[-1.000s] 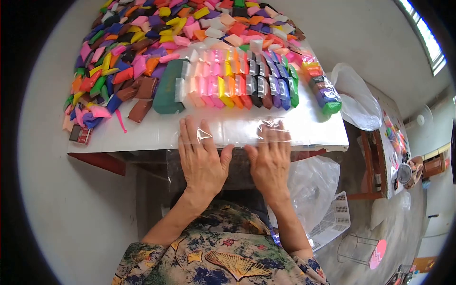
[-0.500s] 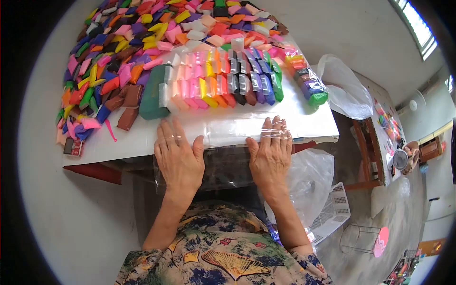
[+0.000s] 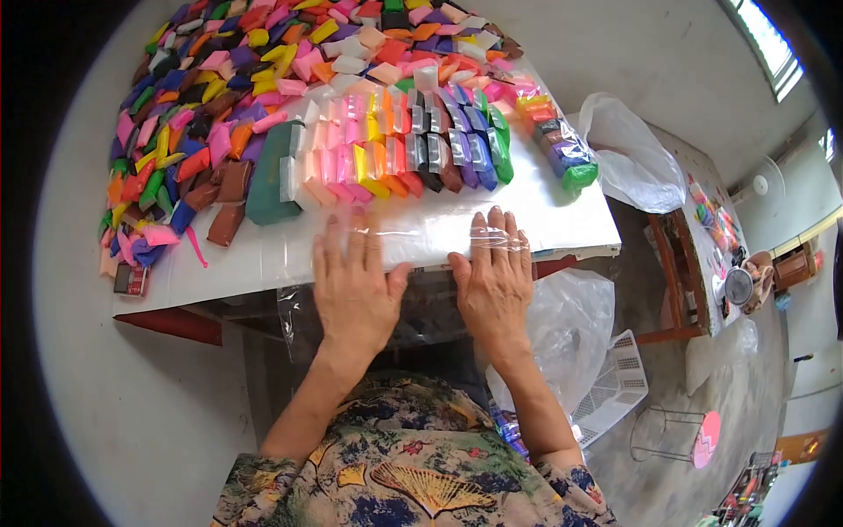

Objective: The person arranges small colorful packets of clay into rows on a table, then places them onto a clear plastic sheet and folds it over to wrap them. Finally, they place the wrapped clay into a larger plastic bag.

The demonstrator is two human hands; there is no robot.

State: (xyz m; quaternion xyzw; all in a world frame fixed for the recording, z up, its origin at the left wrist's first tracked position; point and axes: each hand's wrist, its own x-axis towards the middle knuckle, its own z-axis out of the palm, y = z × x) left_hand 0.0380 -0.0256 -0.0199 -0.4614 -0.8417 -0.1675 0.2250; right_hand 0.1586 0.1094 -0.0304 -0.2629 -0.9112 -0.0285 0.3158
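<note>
My left hand [image 3: 356,294] lies flat, fingers stretched out, on a clear plastic bag [image 3: 421,235] at the table's front edge. My right hand [image 3: 494,285] rests flat on the same plastic to the right, fingers extended, part of the film over the fingertips. The bag hangs down over the edge towards my lap. Just beyond the hands stand two rows of small wrapped packets [image 3: 378,167], ordered by colour from pale peach through pink, yellow, orange, red, black, brown, purple and blue to green. A dark green block [image 3: 277,176] stands at their left end.
A big heap of loose coloured packets [image 3: 237,70] covers the back and left of the white table [image 3: 246,263]. Another coloured row [image 3: 558,145] lies at the right edge. Beyond are plastic bags [image 3: 628,158], a white basket [image 3: 615,386] and a pink-topped stool [image 3: 705,439].
My left hand has slid right across the plastic, closer to the right hand. My right hand stays nearly in place. The whole view has shifted slightly.
</note>
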